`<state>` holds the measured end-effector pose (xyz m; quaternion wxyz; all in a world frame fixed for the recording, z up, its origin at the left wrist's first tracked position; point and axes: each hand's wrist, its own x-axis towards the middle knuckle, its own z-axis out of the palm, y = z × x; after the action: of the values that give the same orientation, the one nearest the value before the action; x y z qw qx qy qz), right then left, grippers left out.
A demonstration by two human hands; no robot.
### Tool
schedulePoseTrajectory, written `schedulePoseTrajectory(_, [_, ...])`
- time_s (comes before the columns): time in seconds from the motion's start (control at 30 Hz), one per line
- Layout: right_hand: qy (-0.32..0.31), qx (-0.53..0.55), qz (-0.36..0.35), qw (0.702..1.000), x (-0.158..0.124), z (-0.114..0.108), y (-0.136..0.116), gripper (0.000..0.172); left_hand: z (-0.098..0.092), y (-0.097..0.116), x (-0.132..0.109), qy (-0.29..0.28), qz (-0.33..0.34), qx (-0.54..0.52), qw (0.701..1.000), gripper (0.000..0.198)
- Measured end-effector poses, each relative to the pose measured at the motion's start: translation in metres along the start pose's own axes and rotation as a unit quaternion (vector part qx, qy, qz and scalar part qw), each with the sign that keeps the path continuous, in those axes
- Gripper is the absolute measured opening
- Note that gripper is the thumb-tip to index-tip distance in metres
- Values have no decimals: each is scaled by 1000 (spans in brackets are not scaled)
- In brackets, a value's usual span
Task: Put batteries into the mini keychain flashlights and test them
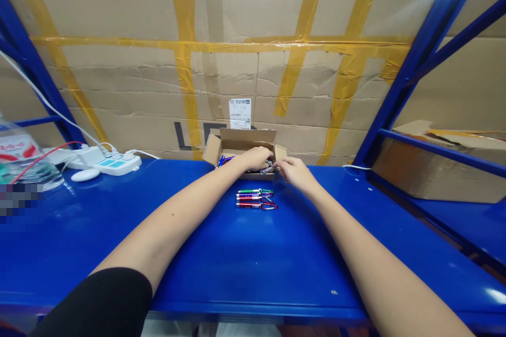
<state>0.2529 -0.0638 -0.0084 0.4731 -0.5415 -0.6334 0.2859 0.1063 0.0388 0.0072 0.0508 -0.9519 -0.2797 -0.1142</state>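
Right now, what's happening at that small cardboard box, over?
Left hand inside open cardboard box. Right hand at its right flap. Carabiner penlights lined up in front. Left hand partly blocks view inside.

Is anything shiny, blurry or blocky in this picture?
In the head view, white glare shines on the blue table at lower right; square blocks cover a patch beside the bottle at left; the white label's small print is too blurry to read.

The left arm (185, 210), its black sleeve (106, 303) at seven o'clock, extends bare-forearmed toward two; the right arm (367, 253), bare, slants from five toward ten. Near each other, the left hand (259, 158) bends downward, fingers mostly hidden; the right hand (295, 170) curls fingers toward nine
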Motion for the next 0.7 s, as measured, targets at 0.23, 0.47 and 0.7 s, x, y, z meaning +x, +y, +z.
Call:
schedulePoseTrajectory(0.23, [38,-66,-9,997,1,1,6,26,-4,6,1,-19,10,40,999,23])
schedulePoseTrajectory(0.47, [46,-72,-31,996,1,7,11,25,-5,4,6,-48,8,45,998,23])
schedulePoseTrajectory(0.7, [84,17,9,996,7,12,28,36,-4,2,9,-68,11,45,997,24])
